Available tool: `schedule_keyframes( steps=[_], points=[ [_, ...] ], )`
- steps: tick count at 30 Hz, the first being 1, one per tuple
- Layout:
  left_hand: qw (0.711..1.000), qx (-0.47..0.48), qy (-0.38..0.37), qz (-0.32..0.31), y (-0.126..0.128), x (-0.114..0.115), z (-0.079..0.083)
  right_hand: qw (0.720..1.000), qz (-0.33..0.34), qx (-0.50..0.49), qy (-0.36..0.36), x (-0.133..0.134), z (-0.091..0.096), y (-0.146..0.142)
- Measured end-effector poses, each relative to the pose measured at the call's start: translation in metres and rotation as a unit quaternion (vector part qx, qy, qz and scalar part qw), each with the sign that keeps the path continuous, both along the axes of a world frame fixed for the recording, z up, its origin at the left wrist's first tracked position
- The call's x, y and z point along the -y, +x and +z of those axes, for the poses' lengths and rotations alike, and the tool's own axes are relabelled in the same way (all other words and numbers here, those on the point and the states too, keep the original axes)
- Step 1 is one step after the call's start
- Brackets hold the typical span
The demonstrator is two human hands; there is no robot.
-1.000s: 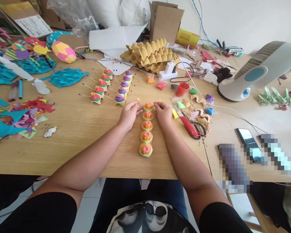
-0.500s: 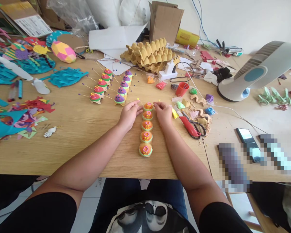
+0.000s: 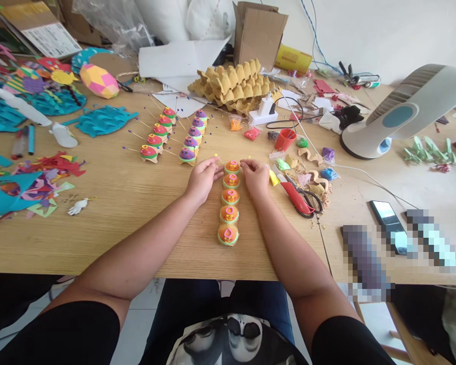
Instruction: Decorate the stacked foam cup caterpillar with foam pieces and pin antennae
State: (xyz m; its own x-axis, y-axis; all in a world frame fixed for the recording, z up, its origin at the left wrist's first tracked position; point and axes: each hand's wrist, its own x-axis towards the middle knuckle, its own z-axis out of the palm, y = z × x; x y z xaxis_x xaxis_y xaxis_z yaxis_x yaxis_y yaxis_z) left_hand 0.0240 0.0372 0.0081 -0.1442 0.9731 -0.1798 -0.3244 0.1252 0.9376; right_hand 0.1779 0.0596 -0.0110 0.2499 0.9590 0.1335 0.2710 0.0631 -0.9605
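Note:
A strip of egg-carton cups (image 3: 230, 196) with orange tops, green rims, pink rings and small yellow smiling faces runs toward me on the table. At its far end, on the left side, my left hand (image 3: 203, 180) pinches a thin yellow-tipped stick (image 3: 219, 159). Opposite it, my right hand (image 3: 256, 177) is closed with thumb and forefinger together on another thin yellow-tipped stick, mostly hidden by the fingers. Farther left stand a red-topped strip (image 3: 160, 130) and a purple-topped strip (image 3: 193, 137), both with thin blue-tipped sticks poking out at the sides.
Right of my hand lie red-and-black scissors (image 3: 298, 197), bags of coloured clay and a red cup (image 3: 286, 139). Egg trays (image 3: 235, 83) and a white power strip (image 3: 264, 115) sit behind. A white fan (image 3: 399, 111) stands right; paper scraps (image 3: 26, 187) lie left.

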Motion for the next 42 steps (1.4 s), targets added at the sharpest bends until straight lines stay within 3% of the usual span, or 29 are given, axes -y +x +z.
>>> schedule_keyframes(
  steps=[16,24,42],
  points=[
    [1.000,-0.002,0.003,0.002,0.000,0.000,0.000,1.000,0.017,-0.011,-0.005,0.001,0.000,0.001],
    [1.000,0.005,-0.001,0.003,0.000,0.001,0.001,0.998,0.011,-0.067,0.004,-0.001,-0.002,0.000],
    [1.000,-0.005,0.004,-0.003,0.000,0.000,-0.002,0.999,0.014,-0.051,0.002,-0.005,-0.008,0.002]
  ],
)
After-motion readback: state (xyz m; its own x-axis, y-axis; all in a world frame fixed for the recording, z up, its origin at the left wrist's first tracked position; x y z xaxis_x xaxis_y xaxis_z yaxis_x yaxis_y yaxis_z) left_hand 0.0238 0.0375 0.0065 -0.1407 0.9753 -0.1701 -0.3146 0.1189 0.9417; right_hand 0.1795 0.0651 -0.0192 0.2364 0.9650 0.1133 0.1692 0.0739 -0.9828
